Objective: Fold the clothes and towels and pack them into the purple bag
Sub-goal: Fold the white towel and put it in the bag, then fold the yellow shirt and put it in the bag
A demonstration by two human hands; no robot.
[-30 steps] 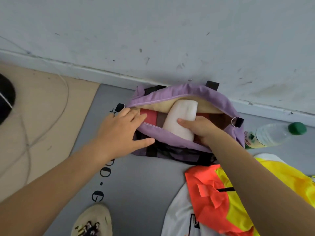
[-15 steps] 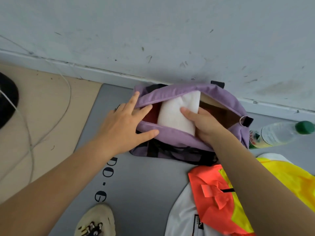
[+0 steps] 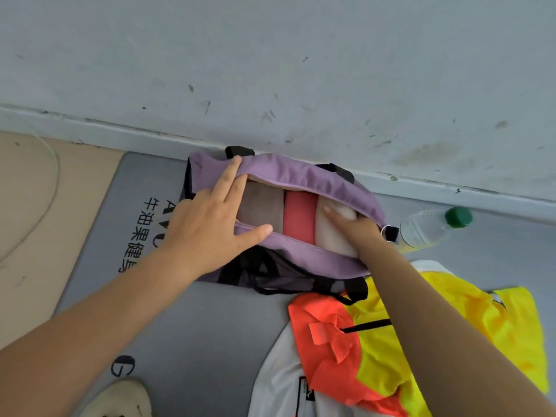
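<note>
Holding the mouth of the soft purple fabric bag (image 3: 301,176) wide, the left hand (image 3: 207,227) has its fingers (image 3: 228,179) straight and spread: they press the far edge back while the thumb pushes the near edge down. A second ago this hand lay only at the near edge and the opening was narrow. The right hand (image 3: 355,227) is now deep at the right end of the bag. It presses on the rolled white towel (image 3: 332,236), which stood half out of the opening a second ago and now lies down inside, beside a folded red cloth (image 3: 301,218) and a folded brownish cloth (image 3: 261,206). Whether the right fingers grip the towel or only push it, I cannot tell, because they are partly hidden.

So three folded pieces are packed side by side, and the towel looks nearly seated. An orange and yellow garment (image 3: 376,341) and a white garment (image 3: 279,386) lie unfolded on the grey mat (image 3: 180,326) near the bag, so I judge that much folding remains. A clear plastic bottle with a green cap (image 3: 430,227) lies just beside the bag.
</note>
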